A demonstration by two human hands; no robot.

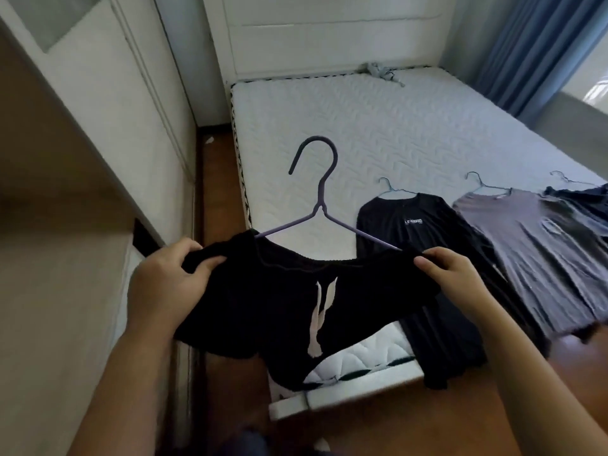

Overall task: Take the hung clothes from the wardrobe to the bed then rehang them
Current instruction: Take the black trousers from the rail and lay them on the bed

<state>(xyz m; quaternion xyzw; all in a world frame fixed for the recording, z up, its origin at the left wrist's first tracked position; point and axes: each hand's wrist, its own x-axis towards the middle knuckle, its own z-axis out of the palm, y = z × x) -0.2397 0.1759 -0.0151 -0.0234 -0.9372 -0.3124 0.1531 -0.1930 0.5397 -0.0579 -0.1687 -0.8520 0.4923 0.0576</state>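
Three garments (pixel 533 251) on bed (pixel 329 120) (fourth garment (pixel 296 307): left hand (pixel 164 281), right hand (pixel 450 274))

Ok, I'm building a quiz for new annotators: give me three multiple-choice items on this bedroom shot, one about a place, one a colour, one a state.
1. Where does the logo shirt lie? A) on a chair B) on the bed C) in a basket
2. What colour is the hanger in the held black garment? A) purple B) red C) white
3. How is that garment held? A) gripped by the left hand and the right hand B) by one hand only C) by neither
Answers: 1 B, it lies spread on the bed; 2 A, its hook and arms are purple; 3 A, fingers curl on the fabric at both ends.
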